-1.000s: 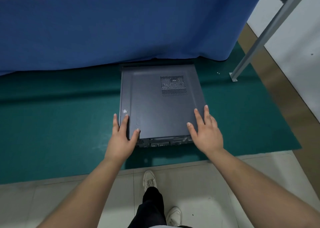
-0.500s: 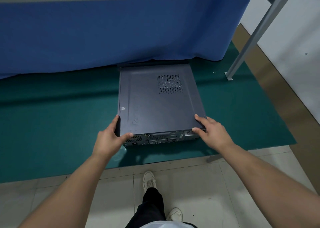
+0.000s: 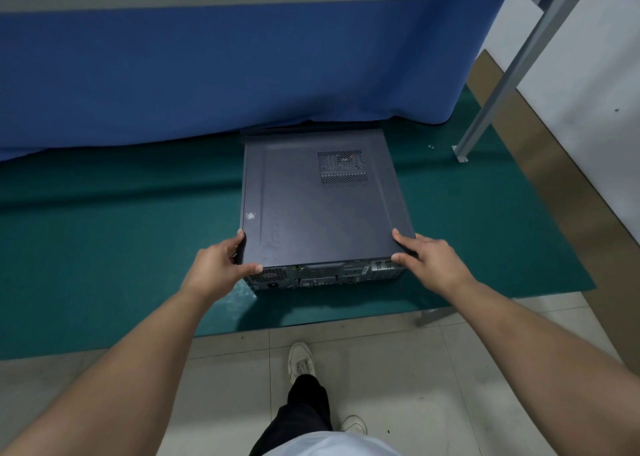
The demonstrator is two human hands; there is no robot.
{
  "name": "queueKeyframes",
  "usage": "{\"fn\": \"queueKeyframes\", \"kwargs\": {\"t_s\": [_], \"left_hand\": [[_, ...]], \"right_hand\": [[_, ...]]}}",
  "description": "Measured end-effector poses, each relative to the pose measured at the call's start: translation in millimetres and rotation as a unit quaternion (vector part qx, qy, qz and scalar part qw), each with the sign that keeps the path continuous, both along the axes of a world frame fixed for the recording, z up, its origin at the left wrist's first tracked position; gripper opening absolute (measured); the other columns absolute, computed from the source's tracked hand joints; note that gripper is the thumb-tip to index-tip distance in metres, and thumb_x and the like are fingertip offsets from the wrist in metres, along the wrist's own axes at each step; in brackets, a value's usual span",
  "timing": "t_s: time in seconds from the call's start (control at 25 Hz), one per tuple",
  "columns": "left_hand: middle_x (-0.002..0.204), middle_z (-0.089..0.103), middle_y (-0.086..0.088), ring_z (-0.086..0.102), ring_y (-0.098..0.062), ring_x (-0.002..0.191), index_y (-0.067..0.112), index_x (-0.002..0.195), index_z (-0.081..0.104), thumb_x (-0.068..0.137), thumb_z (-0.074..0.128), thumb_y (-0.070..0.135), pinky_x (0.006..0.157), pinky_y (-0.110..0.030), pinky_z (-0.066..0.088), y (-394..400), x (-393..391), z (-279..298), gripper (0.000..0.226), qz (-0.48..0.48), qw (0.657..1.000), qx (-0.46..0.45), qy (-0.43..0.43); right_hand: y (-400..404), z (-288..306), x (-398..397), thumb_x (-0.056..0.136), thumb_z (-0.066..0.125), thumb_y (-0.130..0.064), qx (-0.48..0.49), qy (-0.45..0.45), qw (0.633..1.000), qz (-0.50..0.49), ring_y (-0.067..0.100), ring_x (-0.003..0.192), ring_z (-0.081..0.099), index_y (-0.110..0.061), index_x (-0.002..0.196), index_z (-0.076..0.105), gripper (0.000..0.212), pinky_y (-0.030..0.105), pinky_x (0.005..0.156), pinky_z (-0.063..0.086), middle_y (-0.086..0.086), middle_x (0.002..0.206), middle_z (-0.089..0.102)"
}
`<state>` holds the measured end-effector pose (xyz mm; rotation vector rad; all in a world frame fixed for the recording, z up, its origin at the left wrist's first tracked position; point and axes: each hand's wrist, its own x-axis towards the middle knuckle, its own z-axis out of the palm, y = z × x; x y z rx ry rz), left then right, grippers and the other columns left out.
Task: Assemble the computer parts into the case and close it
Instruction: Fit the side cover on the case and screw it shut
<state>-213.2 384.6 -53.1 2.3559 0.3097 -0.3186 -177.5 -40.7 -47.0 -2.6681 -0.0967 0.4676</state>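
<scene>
A dark grey computer case point(image 3: 325, 206) lies flat on a green mat point(image 3: 104, 241) spread over the floor, its side panel facing up and closed, with a square mesh vent point(image 3: 343, 169) toward the far right of the panel. The near end shows the rear ports and a fan grille. The left hand point(image 3: 221, 265) grips the near left corner of the case, thumb along the near edge and fingers wrapped round the left side. The right hand point(image 3: 426, 258) grips the near right corner, index finger on the top panel and thumb on the near edge. The two hands are well apart, one at each corner. Behind the case hangs a blue cloth point(image 3: 242, 68) under a grey metal frame point(image 3: 512, 71). A white shoe point(image 3: 300, 360) stands on the pale tiled floor point(image 3: 415, 369) near the mat's edge.
</scene>
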Motion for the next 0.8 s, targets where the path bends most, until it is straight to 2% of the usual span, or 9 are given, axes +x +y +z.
{"fn": "queueKeyframes", "kwargs": {"t_s": [0.16, 0.28, 0.36, 0.44, 0.52, 0.6, 0.64, 0.72, 0.8], "left_hand": [[0.146, 0.057, -0.007, 0.059, -0.022, 0.129, 0.029, 0.156, 0.036, 0.074, 0.085, 0.051, 0.098, -0.029, 0.049, -0.1, -1.7, 1.4, 0.098, -0.007, 1.000, 0.009, 0.002], [0.145, 0.058, -0.008, 0.060, -0.024, 0.125, 0.030, 0.161, 0.024, 0.083, 0.077, 0.054, 0.091, -0.032, 0.050, -2.5, 0.7, 4.6, 0.097, -0.043, 0.998, 0.049, 0.021], [0.142, 0.058, -0.007, 0.059, -0.026, 0.122, 0.029, 0.162, 0.016, 0.089, 0.068, 0.058, 0.087, -0.033, 0.050, -4.4, 1.1, 5.5, 0.095, -0.055, 0.995, 0.067, 0.046], [0.148, 0.053, -0.008, 0.055, -0.028, 0.128, 0.029, 0.162, 0.016, 0.092, 0.060, 0.060, 0.094, -0.035, 0.048, -12.3, -4.1, 4.3, 0.088, -0.031, 0.998, 0.037, 0.044], [0.159, 0.039, -0.007, 0.042, -0.028, 0.143, 0.026, 0.161, 0.018, 0.096, 0.058, 0.054, 0.112, -0.041, 0.040, -25.2, 2.4, 1.5, 0.081, -0.009, 1.000, 0.018, 0.002], [0.164, 0.029, -0.009, 0.029, -0.028, 0.150, 0.021, 0.161, 0.016, 0.098, 0.060, 0.048, 0.120, -0.046, 0.030, -37.5, 31.0, 1.8, 0.082, 0.028, 0.999, 0.023, -0.032], [0.165, 0.027, -0.010, 0.029, -0.029, 0.150, 0.019, 0.162, 0.013, 0.097, 0.060, 0.049, 0.119, -0.048, 0.031, -43.0, 47.1, 3.5, 0.086, 0.051, 0.998, 0.019, -0.029], [0.162, 0.029, -0.013, 0.040, -0.037, 0.141, 0.022, 0.162, 0.002, 0.095, 0.056, 0.061, 0.105, -0.050, 0.041, -52.0, 73.6, 3.5, 0.095, 0.090, 0.996, 0.028, -0.003], [0.149, 0.039, -0.015, 0.058, -0.044, 0.111, 0.036, 0.160, -0.007, 0.093, 0.037, 0.076, 0.079, -0.045, 0.044, -58.6, 80.2, -2.4, 0.090, 0.088, 0.989, 0.118, 0.018]], "right_hand": [[1.8, 2.3, -1.2, 0.100, 0.057, -0.053, 0.000, 0.007, 1.000, 0.000, 0.027, 0.152, 0.031, -0.047, 0.152, 0.038, 0.056, 0.045, 0.122, 0.031, 0.016, 0.159, 0.041], [3.6, 3.9, 1.3, 0.102, 0.043, -0.061, -0.036, 0.030, 0.999, 0.027, 0.033, 0.151, 0.030, -0.052, 0.156, 0.024, 0.058, 0.047, 0.122, 0.031, 0.017, 0.165, 0.029], [5.7, 5.6, 3.3, 0.101, 0.032, -0.067, -0.015, 0.062, 0.997, 0.034, 0.031, 0.153, 0.026, -0.053, 0.158, 0.012, 0.062, 0.047, 0.124, 0.028, 0.014, 0.169, 0.015], [11.2, 4.4, 7.9, 0.100, 0.030, -0.070, -0.005, 0.086, 0.996, 0.033, 0.030, 0.155, 0.020, -0.054, 0.158, 0.002, 0.066, 0.047, 0.124, 0.026, 0.005, 0.171, -0.011], [24.4, 5.2, 25.1, 0.100, 0.031, -0.069, -0.022, 0.080, 0.996, 0.017, 0.033, 0.155, 0.019, -0.051, 0.158, -0.003, 0.070, 0.049, 0.120, 0.032, -0.001, 0.167, -0.028], [42.9, 9.5, 52.2, 0.099, 0.033, -0.070, -0.034, 0.073, 0.997, -0.013, 0.039, 0.152, 0.024, -0.046, 0.160, -0.006, 0.076, 0.052, 0.116, 0.037, 0.002, 0.166, -0.031], [51.0, 10.3, 63.9, 0.098, 0.034, -0.072, -0.039, 0.069, 0.996, -0.028, 0.041, 0.149, 0.029, -0.045, 0.160, -0.008, 0.079, 0.052, 0.114, 0.040, 0.004, 0.166, -0.029], [60.6, 8.1, 79.0, 0.096, 0.033, -0.076, -0.052, 0.055, 0.996, -0.051, 0.042, 0.138, 0.044, -0.045, 0.159, -0.012, 0.084, 0.049, 0.101, 0.049, 0.007, 0.168, -0.018], [64.3, 1.9, 82.3, 0.093, 0.024, -0.080, -0.086, 0.025, 0.994, -0.063, 0.039, 0.121, 0.058, -0.048, 0.158, -0.012, 0.081, 0.044, 0.084, 0.052, 0.010, 0.168, -0.002]]}}
